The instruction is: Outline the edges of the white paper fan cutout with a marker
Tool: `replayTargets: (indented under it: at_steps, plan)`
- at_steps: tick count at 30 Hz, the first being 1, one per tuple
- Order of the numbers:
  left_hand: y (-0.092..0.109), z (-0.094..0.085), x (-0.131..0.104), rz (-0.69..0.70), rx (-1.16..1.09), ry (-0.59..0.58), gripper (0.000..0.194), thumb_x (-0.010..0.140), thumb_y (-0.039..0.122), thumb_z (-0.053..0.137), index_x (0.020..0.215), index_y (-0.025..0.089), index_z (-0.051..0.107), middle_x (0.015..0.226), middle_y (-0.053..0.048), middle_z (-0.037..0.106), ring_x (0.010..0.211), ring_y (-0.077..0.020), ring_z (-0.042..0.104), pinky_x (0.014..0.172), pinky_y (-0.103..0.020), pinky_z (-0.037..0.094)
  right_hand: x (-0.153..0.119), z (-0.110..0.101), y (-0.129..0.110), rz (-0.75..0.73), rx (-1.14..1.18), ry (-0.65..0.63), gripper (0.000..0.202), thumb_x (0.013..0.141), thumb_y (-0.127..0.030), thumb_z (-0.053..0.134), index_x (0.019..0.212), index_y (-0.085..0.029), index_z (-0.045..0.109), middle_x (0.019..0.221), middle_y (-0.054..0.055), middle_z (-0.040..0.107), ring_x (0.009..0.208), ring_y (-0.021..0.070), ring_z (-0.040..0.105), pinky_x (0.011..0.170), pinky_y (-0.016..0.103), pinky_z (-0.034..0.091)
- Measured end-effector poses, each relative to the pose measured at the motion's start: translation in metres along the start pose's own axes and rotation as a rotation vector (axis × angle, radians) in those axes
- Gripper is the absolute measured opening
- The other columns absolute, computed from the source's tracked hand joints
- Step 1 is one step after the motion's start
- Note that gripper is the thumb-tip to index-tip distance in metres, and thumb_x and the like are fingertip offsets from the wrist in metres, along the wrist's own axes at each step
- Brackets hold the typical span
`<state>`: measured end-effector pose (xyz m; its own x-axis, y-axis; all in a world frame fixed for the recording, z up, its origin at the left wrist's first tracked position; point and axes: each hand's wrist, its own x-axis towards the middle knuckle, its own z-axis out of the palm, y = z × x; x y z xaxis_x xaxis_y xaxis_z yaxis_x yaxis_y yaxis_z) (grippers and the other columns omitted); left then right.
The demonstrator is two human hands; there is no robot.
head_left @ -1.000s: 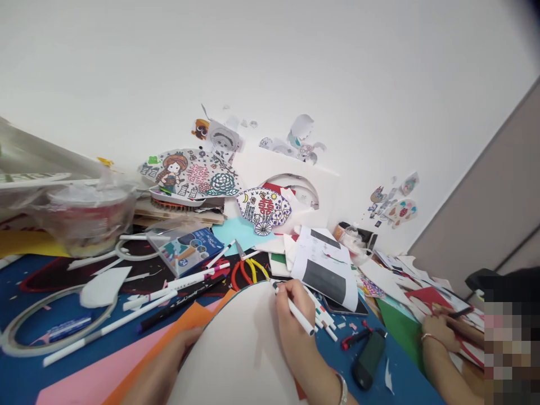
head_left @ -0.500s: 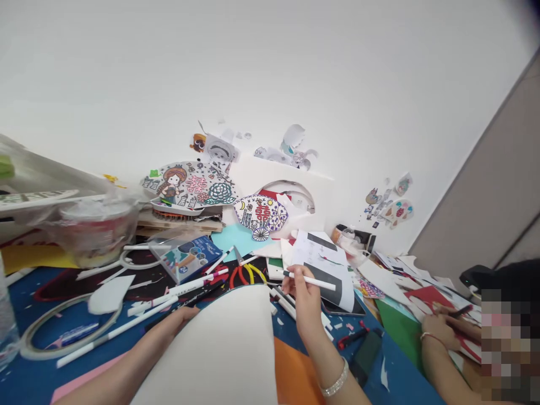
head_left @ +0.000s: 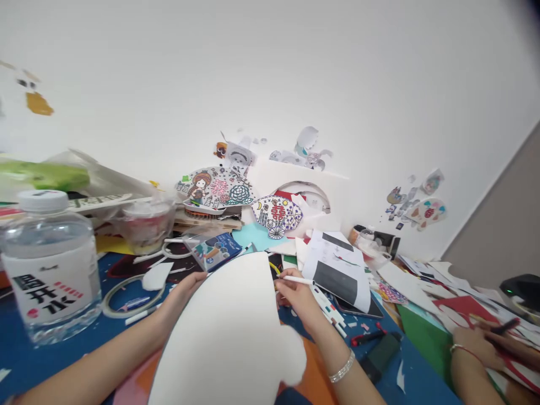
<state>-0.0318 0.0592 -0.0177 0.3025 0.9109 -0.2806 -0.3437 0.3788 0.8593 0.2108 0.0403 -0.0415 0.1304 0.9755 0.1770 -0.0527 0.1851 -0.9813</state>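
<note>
A large white cut-out board (head_left: 228, 332) with a curved left edge and a scalloped lobe at its right fills the lower middle. At its upper left edge is my left hand (head_left: 188, 289), closed on the rim, its fingertips partly hidden behind the board. My right hand (head_left: 297, 295) pinches a white marker (head_left: 298, 279) just right of the board's upper right edge. The marker's tip points left, towards the board. Beyond the board, a small decorated fan shape (head_left: 277, 215) and a larger one (head_left: 215, 190) lean near the wall.
A water bottle (head_left: 50, 270) stands at the left. Printed sheets (head_left: 337, 270), a marker box (head_left: 217, 250), several white markers (head_left: 329, 312) and a dark green tool (head_left: 382, 357) lie about. Another person's hands (head_left: 476, 346) work over red paper at the right.
The view has shifted left, bringing the bottle in. The white board stands higher and now shows its scalloped lobe. My right hand with the marker has moved lower, closer to the board's edge.
</note>
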Motion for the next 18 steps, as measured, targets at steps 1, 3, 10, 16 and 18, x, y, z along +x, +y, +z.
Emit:
replayTargets:
  at_steps: [1,3,10,16,18]
  plan:
    - [0.001,-0.001,0.000,-0.024,-0.033,0.004,0.021,0.076,0.032,0.050,0.074,0.015,0.062,0.057,-0.001,0.066,0.051,-0.0215,0.063,0.056,-0.033,0.051,-0.002,0.003,-0.001,0.017,0.037,-0.043,0.031,0.064,-0.030,0.071,0.084,-0.022,0.048,0.073,-0.003,0.067,0.048,0.0102,0.057,0.046,0.020,0.042]
    - [0.003,-0.001,0.000,-0.048,-0.111,0.011,0.018,0.077,0.029,0.049,0.076,0.016,0.062,0.054,-0.001,0.066,0.047,-0.0200,0.061,0.051,-0.031,0.050,-0.005,0.007,-0.004,0.040,0.077,-0.098,0.033,0.063,-0.025,0.071,0.086,-0.022,0.047,0.073,-0.004,0.066,0.050,0.0106,0.057,0.050,0.022,0.043]
    - [0.006,-0.004,0.004,0.034,-0.207,-0.034,0.021,0.079,0.027,0.047,0.088,0.016,0.062,0.060,-0.001,0.069,0.051,-0.0193,0.063,0.051,-0.029,0.050,-0.011,0.013,-0.012,-0.007,0.064,-0.062,0.030,0.062,-0.020,0.068,0.084,-0.021,0.048,0.070,-0.005,0.064,0.054,0.0106,0.056,0.056,0.023,0.042]
    - [0.000,-0.010,0.012,0.118,-0.174,-0.198,0.026,0.081,0.029,0.040,0.093,0.016,0.060,0.054,0.000,0.061,0.038,-0.0139,0.050,0.037,-0.023,0.037,0.001,0.001,-0.008,-0.135,0.117,0.299,0.036,0.059,-0.023,0.069,0.088,-0.022,0.047,0.075,-0.002,0.065,0.063,0.0147,0.061,0.061,0.028,0.047]
    - [-0.004,-0.013,0.017,0.134,-0.139,-0.249,0.026,0.082,0.031,0.037,0.086,0.016,0.059,0.047,0.002,0.053,0.029,-0.0088,0.037,0.031,-0.019,0.024,0.007,-0.005,-0.008,-0.187,0.118,0.401,0.038,0.060,-0.026,0.069,0.090,-0.022,0.046,0.077,0.000,0.066,0.064,0.0154,0.062,0.063,0.029,0.048]
